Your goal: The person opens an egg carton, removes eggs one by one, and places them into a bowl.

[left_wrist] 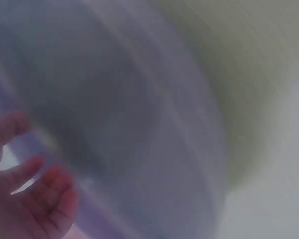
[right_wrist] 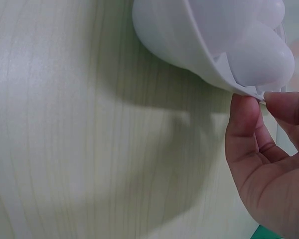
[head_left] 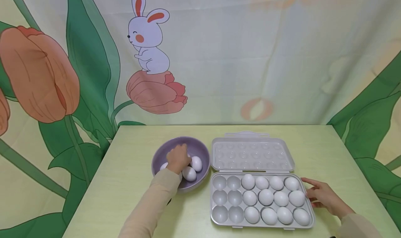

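My left hand [head_left: 179,158] reaches down into a purple bowl [head_left: 157,151] holding several white eggs [head_left: 189,174]. Its fingers bend loosely beside the eggs, and a gap shows between the fingertips [left_wrist: 60,184] in the left wrist view. A grey-white egg carton [head_left: 214,210] lies with its lid [head_left: 250,154] folded back. White eggs [head_left: 266,197] fill its right and middle columns, while the two leftmost columns are bare cups. At the carton's right end my right hand [head_left: 325,196] pinches the rim between thumb and finger, seen closely in the right wrist view [right_wrist: 269,164].
Bowl and carton stand side by side on a pale wood-grain table [head_left: 119,168]. Behind it hangs a curtain [head_left: 213,57] printed with a rabbit and tulips.
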Motion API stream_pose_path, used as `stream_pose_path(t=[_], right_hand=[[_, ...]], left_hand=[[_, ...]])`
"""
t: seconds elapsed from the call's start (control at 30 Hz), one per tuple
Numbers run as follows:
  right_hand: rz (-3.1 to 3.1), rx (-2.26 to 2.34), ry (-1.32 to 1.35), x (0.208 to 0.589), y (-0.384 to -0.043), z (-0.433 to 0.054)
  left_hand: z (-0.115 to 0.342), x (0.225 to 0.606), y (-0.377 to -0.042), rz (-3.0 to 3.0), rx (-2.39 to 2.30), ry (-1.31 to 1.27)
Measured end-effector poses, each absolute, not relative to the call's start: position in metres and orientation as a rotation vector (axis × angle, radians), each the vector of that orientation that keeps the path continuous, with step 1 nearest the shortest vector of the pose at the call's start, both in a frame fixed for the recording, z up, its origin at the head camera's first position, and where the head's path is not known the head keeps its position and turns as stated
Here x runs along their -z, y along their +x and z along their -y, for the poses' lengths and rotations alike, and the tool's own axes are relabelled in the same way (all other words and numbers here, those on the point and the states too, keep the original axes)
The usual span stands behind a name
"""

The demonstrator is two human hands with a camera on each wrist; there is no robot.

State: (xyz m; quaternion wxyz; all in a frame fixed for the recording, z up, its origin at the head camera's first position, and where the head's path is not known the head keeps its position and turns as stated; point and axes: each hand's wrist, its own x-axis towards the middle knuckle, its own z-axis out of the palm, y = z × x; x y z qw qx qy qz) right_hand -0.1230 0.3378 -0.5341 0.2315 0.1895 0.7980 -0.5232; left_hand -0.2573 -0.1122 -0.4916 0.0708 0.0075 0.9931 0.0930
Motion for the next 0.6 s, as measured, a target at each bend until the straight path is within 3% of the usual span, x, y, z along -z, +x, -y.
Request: stream_pose_path(t=[0.27,0.6], right_hand=[[-2.191,1.434,0.521,0.534,-0.123,-0.339],[-2.187,1.444,0.515,0.535,-0.123,-0.34]], left_hand=[[0.083,0.47,-0.253,-3.051,-0.393,0.184],[0.034,0.469,-0.232,-3.022,-0.472,0.474]])
